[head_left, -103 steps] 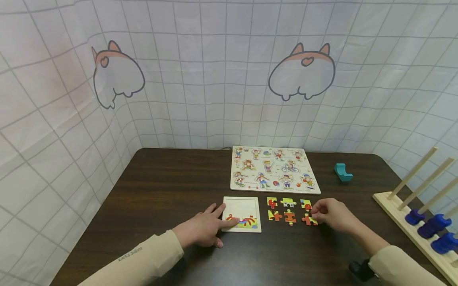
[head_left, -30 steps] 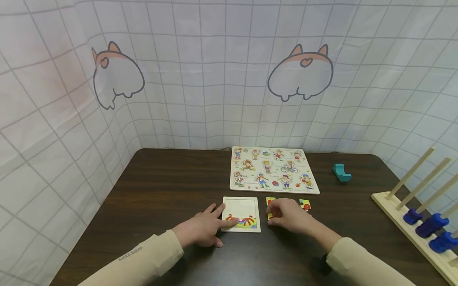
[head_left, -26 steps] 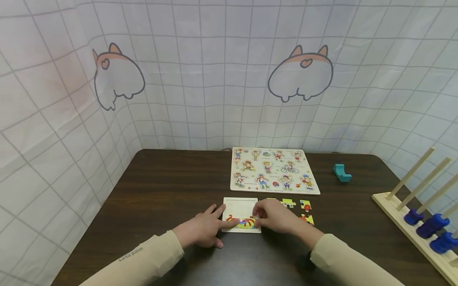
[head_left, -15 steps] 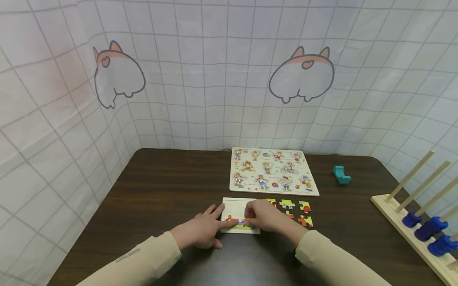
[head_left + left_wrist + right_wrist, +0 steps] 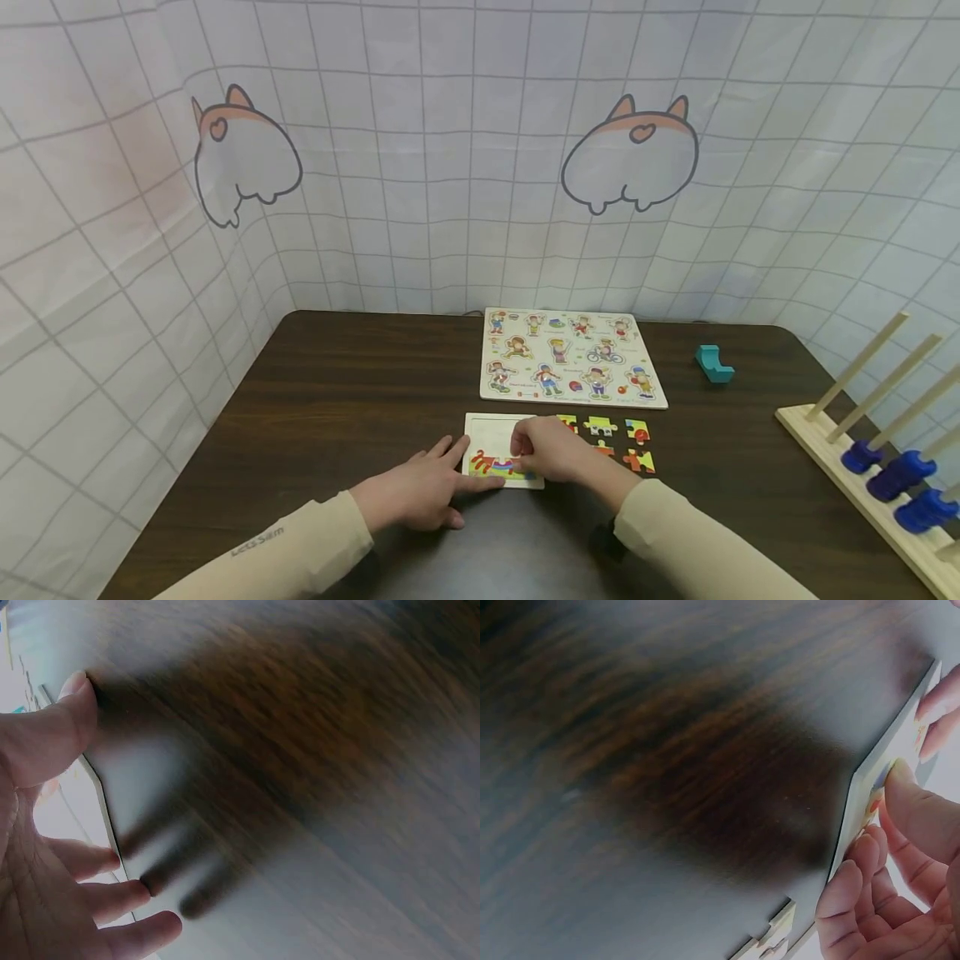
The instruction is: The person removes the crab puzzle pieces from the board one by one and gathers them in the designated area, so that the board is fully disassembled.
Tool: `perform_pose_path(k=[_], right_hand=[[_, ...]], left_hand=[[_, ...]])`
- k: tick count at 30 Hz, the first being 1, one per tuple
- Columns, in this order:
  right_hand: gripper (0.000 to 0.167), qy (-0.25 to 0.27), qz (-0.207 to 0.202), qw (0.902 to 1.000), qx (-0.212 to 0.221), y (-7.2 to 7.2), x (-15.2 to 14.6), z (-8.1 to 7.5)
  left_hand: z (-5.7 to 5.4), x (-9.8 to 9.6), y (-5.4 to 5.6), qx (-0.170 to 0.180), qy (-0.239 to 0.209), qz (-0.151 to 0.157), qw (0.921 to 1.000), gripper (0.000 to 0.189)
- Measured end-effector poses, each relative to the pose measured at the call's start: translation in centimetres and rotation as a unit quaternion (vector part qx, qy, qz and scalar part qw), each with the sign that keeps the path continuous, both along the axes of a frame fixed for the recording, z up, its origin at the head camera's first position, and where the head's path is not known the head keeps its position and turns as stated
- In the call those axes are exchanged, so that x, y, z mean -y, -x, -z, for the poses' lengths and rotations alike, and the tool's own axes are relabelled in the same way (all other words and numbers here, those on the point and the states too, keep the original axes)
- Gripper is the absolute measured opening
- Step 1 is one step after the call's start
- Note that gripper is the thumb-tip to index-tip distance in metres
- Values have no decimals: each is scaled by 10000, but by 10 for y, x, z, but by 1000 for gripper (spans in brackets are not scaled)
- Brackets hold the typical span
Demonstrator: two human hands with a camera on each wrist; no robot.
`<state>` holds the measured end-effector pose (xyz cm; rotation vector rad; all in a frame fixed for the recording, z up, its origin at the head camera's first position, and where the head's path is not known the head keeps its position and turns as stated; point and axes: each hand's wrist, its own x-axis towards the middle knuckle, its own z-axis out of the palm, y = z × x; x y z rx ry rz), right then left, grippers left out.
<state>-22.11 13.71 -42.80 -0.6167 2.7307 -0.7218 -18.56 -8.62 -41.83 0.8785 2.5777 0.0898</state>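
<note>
A small wooden jigsaw tray [image 5: 489,427] lies on the table, its bottom row filled with colourful puzzle pieces [image 5: 482,464] and its upper part bare. My left hand [image 5: 420,492] lies at the tray's left side with fingers spread, the forefinger along the lower edge. Over the tray's right half, my right hand [image 5: 551,450] pinches a puzzle piece at the filled row; the fingers mostly hide it. In the right wrist view the thumb [image 5: 919,814] is down on the coloured area. Several loose pieces, including a yellow one [image 5: 601,426] and an orange one [image 5: 639,461], lie right of the tray.
A larger board with sports figures [image 5: 573,358] lies behind the tray. A teal curved block [image 5: 715,364] sits at the back right. Along the right edge stands a wooden peg rack [image 5: 862,475] with blue rings. A white gridded curtain [image 5: 450,208] surrounds the table.
My right hand has moved left from the loose pieces to the tray, taking a piece from the lower row. My left forefinger has slid down from the filled row to the tray's lower edge.
</note>
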Motion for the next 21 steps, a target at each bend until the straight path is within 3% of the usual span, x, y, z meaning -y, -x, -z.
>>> perform_pose_path(k=[12, 16, 21], right_hand=[[11, 30, -243, 9996, -114, 5, 1, -3], [9, 31, -492, 9984, -290, 5, 13, -6], [18, -116, -750, 9957, -524, 6, 31, -1]], left_hand=[[-3, -6, 0, 174, 113, -88, 9997, 67], [-2, -7, 1, 155, 176, -102, 9997, 67], [-2, -5, 1, 108, 233, -56, 9997, 65]])
